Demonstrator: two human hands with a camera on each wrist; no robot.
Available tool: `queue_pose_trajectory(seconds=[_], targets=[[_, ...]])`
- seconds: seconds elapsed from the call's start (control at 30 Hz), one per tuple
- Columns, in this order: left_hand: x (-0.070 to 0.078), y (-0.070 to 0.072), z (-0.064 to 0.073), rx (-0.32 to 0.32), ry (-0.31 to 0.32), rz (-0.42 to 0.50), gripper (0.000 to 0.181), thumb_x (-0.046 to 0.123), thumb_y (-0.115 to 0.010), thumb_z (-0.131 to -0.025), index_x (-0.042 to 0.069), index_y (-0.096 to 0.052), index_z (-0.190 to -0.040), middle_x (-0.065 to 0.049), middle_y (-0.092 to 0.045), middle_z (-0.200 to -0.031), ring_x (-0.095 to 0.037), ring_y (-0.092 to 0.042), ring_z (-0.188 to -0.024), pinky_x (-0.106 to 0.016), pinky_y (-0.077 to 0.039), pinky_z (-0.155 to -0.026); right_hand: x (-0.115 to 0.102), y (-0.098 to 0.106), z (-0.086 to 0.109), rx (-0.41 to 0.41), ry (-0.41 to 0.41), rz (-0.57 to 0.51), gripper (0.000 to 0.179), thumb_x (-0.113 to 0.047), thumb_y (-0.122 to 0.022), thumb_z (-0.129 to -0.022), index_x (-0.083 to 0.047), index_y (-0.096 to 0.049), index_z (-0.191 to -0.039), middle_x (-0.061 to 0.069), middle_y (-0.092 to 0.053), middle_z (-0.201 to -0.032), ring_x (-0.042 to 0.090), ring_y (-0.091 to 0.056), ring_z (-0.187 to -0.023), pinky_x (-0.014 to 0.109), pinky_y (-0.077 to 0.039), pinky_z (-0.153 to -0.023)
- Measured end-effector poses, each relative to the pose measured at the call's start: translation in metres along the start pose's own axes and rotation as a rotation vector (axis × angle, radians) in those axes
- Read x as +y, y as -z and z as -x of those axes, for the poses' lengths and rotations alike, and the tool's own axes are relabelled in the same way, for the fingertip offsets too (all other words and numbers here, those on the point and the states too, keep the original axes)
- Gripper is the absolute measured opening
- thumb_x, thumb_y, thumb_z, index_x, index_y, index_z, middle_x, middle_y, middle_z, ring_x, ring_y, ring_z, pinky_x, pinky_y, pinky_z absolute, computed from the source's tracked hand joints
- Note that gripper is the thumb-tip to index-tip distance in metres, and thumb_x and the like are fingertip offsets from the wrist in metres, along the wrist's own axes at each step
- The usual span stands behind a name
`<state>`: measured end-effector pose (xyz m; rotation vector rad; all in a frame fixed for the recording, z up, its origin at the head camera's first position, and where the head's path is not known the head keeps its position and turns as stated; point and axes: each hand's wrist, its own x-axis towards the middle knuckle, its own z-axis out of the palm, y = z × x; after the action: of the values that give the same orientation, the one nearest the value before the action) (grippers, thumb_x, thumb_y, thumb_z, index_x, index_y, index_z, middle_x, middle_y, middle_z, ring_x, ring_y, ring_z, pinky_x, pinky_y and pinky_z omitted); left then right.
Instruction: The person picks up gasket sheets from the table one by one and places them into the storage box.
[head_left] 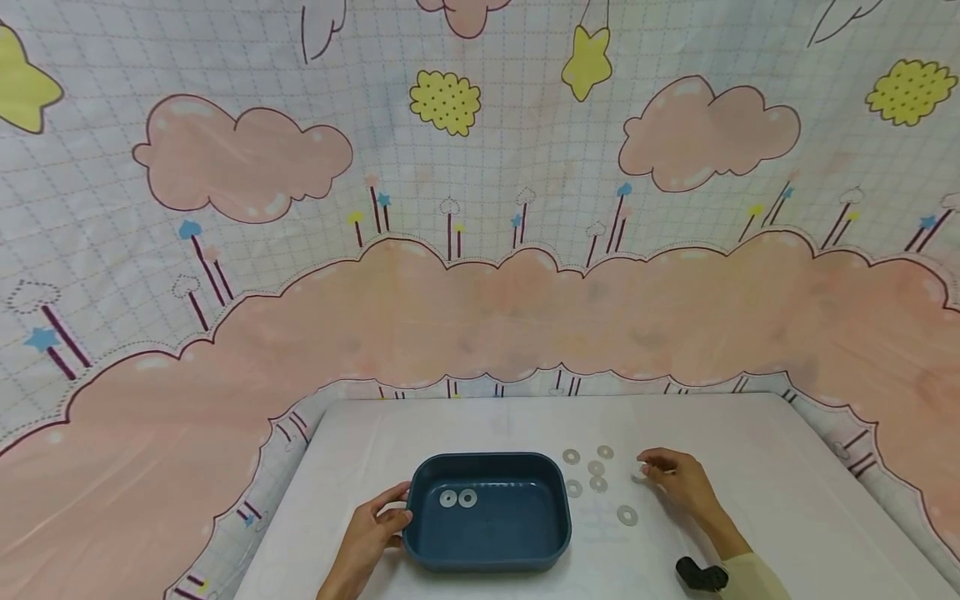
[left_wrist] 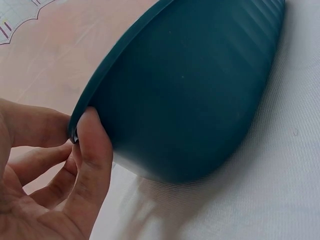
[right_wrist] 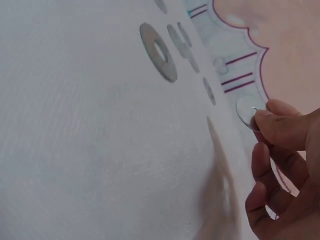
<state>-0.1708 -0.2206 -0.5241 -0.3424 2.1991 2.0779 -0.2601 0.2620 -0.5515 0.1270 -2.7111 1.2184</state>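
My left hand (head_left: pixel 369 533) pinches the left rim of a dark blue rectangular tray (head_left: pixel 487 558); the left wrist view shows thumb and finger on that rim (left_wrist: pixel 117 52). Two metal washers (head_left: pixel 447 498) lie side by side on the tray floor, toward its left. To the right of the tray, my right hand (head_left: pixel 681 482) holds one washer (right_wrist: pixel 246 111) between thumb and forefinger, raised above the table. Several more flat grey washers (head_left: pixel 627 515) lie loose on the table between the tray and this hand.
A white cloth covers the table (head_left: pixel 750 467). A black device (head_left: pixel 701 575) is worn at the right wrist by the pale yellow sleeve (head_left: pixel 753 579). Behind the table hangs a curtain (head_left: pixel 487 325) printed with clouds and stars.
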Motion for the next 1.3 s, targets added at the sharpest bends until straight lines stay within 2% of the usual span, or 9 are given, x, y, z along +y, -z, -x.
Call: queue_pose_trajectory(seconds=[0.17, 0.43, 0.63, 0.93, 1.3], targets=[[0.001, 0.0, 0.0, -0.004, -0.004, 0.003, 0.054, 0.001, -0.065, -0.088, -0.003, -0.05, -0.14, -0.016, -0.053, -0.125, -0.013, -0.063, -0.087, -0.029, -0.052, -0.06, -0.007, 0.003, 0.002, -0.008, -0.001, -0.053, 0.016, -0.013, -0.073, -0.086, -0.009, -0.074, -0.102, 0.008, -0.073, -0.097, 0.002, -0.063, -0.079, 0.022, -0.049, -0.072], [-0.001, 0.0, -0.001, -0.007, -0.006, 0.008, 0.055, 0.001, -0.066, -0.088, -0.002, -0.05, -0.14, -0.015, -0.053, -0.124, -0.012, -0.063, -0.087, -0.029, -0.053, -0.061, -0.028, 0.007, 0.008, -0.108, -0.076, -0.278, 0.024, -0.013, -0.069, -0.09, -0.002, -0.07, -0.111, 0.016, -0.069, -0.106, 0.01, -0.067, -0.079, 0.023, -0.051, -0.068], [-0.001, 0.0, -0.002, -0.004, -0.005, 0.004, 0.054, 0.001, -0.065, -0.088, -0.002, -0.051, -0.14, -0.016, -0.053, -0.125, -0.014, -0.063, -0.09, -0.029, -0.053, -0.061, -0.046, 0.007, 0.009, -0.126, -0.061, -0.334, 0.024, -0.009, -0.065, -0.092, 0.001, -0.067, -0.114, 0.017, -0.067, -0.106, 0.013, -0.069, -0.077, 0.025, -0.053, -0.064], [-0.001, 0.0, -0.001, 0.003, -0.005, -0.002, 0.053, 0.001, -0.065, -0.088, -0.002, -0.051, -0.14, -0.016, -0.053, -0.126, -0.017, -0.063, -0.093, -0.03, -0.053, -0.061, -0.079, 0.007, 0.013, -0.166, -0.062, -0.426, 0.029, -0.015, -0.066, -0.093, 0.002, -0.065, -0.117, 0.019, -0.067, -0.111, 0.012, -0.07, -0.08, 0.026, -0.055, -0.067], [-0.002, 0.001, 0.0, 0.003, -0.007, -0.011, 0.053, 0.002, -0.065, -0.089, -0.001, -0.051, -0.14, -0.015, -0.054, -0.127, -0.016, -0.063, -0.092, -0.03, -0.053, -0.062, -0.111, 0.006, 0.017, -0.171, -0.057, -0.49, 0.027, -0.009, -0.067, -0.091, 0.004, -0.065, -0.114, 0.02, -0.066, -0.106, 0.013, -0.071, -0.079, 0.025, -0.057, -0.069]])
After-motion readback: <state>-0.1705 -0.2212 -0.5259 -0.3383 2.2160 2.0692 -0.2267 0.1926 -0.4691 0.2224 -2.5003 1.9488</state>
